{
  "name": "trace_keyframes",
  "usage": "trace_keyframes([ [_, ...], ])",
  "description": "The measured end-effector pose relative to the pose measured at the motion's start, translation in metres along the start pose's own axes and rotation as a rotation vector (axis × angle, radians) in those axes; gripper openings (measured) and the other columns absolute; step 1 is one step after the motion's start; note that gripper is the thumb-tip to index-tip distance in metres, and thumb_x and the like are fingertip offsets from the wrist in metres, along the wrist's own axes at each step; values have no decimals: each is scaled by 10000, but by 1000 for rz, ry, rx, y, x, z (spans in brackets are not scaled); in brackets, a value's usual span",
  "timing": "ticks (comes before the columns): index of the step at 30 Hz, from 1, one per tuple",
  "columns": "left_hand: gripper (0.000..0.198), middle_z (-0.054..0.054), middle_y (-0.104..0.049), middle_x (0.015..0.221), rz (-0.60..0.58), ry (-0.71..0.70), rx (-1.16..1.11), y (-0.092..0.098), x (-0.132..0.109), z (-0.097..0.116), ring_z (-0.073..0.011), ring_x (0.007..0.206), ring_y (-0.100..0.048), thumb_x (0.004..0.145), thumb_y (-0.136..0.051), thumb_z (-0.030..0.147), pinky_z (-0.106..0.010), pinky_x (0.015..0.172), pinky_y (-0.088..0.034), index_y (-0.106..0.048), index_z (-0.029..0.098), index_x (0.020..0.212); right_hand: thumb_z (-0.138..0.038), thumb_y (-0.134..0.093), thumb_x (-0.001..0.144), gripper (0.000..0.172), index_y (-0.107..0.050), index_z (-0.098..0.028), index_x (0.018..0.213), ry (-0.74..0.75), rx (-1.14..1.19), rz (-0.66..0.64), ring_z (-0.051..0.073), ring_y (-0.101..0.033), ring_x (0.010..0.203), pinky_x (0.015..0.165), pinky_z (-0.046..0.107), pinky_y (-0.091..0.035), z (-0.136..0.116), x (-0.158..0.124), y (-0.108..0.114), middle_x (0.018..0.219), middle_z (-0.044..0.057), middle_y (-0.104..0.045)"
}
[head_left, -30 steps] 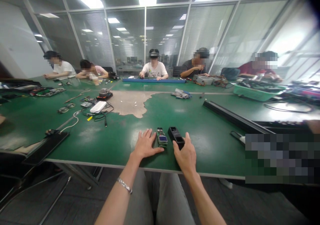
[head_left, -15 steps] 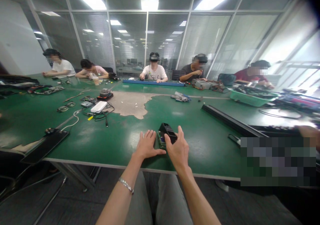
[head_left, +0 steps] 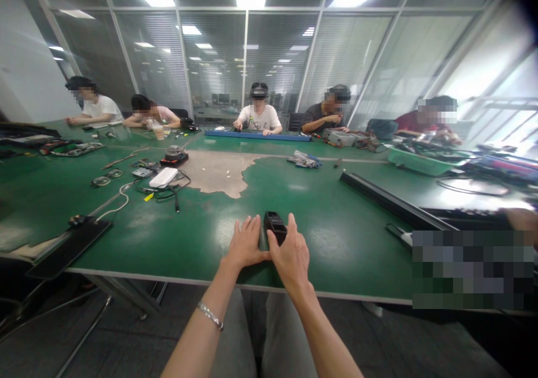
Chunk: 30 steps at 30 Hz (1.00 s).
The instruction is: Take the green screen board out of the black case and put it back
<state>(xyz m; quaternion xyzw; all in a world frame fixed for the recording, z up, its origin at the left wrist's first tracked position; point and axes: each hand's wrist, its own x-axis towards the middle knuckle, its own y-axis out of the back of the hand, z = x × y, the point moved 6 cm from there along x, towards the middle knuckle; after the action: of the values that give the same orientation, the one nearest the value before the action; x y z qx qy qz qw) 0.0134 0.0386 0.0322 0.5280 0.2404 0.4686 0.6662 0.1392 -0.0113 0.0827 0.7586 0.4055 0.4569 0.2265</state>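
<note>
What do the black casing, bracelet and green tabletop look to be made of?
Black casing: likely rigid plastic, dark satin finish; crisp rectangular cutouts suggest molding.
Bracelet: probably polished metal, silvery with bright glints.
Green tabletop: glossy, mirrors the lights; paint or laminate, can't tell.

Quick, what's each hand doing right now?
Left hand: open, beside the black casing.
Right hand: closed, holding the black casing.

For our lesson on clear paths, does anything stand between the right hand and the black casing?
Nothing visible does: the right hand grips the near end of the black casing. The left hand is to the casing's left, not between them.
</note>
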Motion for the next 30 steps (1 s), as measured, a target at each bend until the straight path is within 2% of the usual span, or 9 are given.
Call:
trace_keyframes([
  [5, 1037, -142, -245, 1587, 27, -11, 4, -1, 0, 0, -338, 1473, -132, 755, -551, 607, -506, 1198, -60, -97, 101, 1538, -423, -516, 891, 737, -255, -98, 1499, -1, -3, -8, 303, -590, 1009, 820, 391, -481, 5, -9, -7, 1135, 160, -665],
  [13, 965, -138, -229, 1592, 50, -20, 12, -1, 1, 1, -329, 1471, -148, 781, -525, 510, -495, 1198, -93, -89, 97, 1536, -414, -522, 880, 747, -259, -90, 1499, 11, 41, 2, 309, -567, 1063, 862, 421, -478, 14, -15, -15, 1199, 175, -636],
  [17, 970, -145, -215, 1596, 45, -26, 14, -1, 1, 2, -335, 1470, -151, 779, -524, 490, -497, 1197, -105, -72, 84, 1536, -438, -505, 883, 736, -302, -44, 1470, 5, 54, 25, 328, -529, 1142, 903, 439, -461, 18, -16, -21, 1247, 215, -597],
  [22, 957, -135, -179, 1607, 41, -20, 16, -3, 2, 3, -328, 1475, -132, 779, -517, 442, -497, 1199, -104, -53, 93, 1540, -466, -517, 871, 804, -245, -32, 1491, 7, 72, 16, 335, -522, 1163, 919, 449, -454, 24, -18, -29, 1321, 239, -546],
  [30, 962, -124, -204, 1602, 23, -19, 7, -1, 1, 4, -324, 1471, -151, 759, -527, 394, -513, 1195, -112, -42, 113, 1541, -531, -529, 869, 861, -221, -31, 1499, 8, 111, 35, 333, -530, 1150, 938, 464, -452, 23, -20, -23, 1277, 234, -573],
])
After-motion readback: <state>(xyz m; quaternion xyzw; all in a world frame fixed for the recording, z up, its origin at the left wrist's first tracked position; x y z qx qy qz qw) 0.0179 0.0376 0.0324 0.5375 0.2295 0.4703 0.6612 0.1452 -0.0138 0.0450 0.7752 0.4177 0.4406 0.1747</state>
